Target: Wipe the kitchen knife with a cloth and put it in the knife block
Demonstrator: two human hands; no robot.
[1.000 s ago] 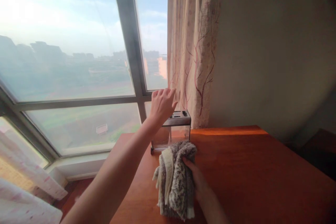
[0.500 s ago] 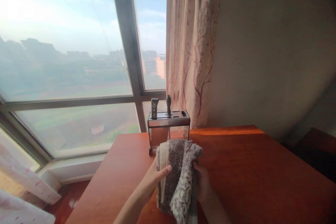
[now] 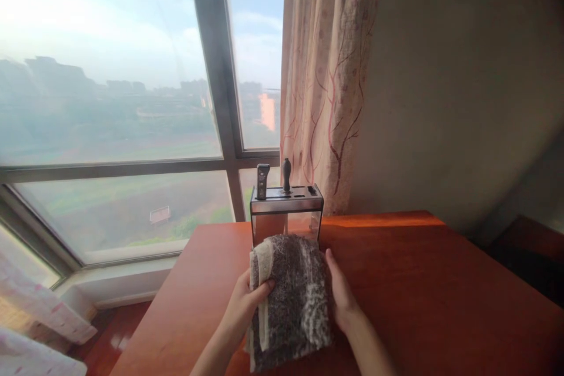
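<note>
1. The left hand (image 3: 244,305) has its fingers (image 3: 263,288) curled over the left edge of a folded, fuzzy grey-and-white mottled cloth with a cream lining (image 3: 291,299); the thumb lies across the cream strip, so the grip is closed on the cloth.
2. The right hand (image 3: 341,299) lies flat against the cloth's right edge, its fingers (image 3: 331,267) stretched out straight along the fabric and pressing on its side rather than wrapping around it.
3. Between the two sets of fingers the cloth sits as a tidy rectangle, its lower end nearest the person and its upper end pointing away.
4. Under the fingers and the cloth lies the reddish-brown polished wooden tabletop (image 3: 418,282).
5. Just beyond the fingertips, touching or nearly touching the cloth's far edge, stands a small rectangular holder with a slotted metal top and clear walls (image 3: 286,211).
6. Two dark handles rise from the holder's top: a flat grey one (image 3: 262,180) on the left and a rounded black one (image 3: 286,173) beside it.
7. Farther out, behind the holder, hangs a cream curtain with a red branch pattern (image 3: 326,82).
8. To the left of the curtain, a large window with a grey metal frame (image 3: 215,88) shows hazy buildings and fields.
9. To the right stands a plain grey wall (image 3: 462,88).
</note>
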